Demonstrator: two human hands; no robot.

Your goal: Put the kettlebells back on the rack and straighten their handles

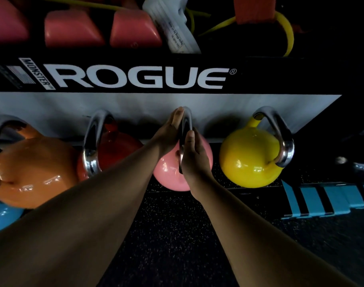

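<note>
A pink kettlebell [168,177] sits on the lower rack shelf [249,104], its steel handle pointing away from me. My left hand [169,131] presses flat against the handle's left side, fingers straight. My right hand [194,156] wraps the handle's right side from the front. To the right stands a yellow kettlebell [249,156] with its handle turned to the right. To the left are a red kettlebell [117,148] and an orange kettlebell [34,168].
A blue kettlebell [1,216] peeks in at the lower left. The black rack beam [135,77] carries white lettering, with pink weights [73,27] and a yellow band [286,32] on the shelf above. Dark speckled floor [177,235] lies below; blue stripes [322,199] mark it at right.
</note>
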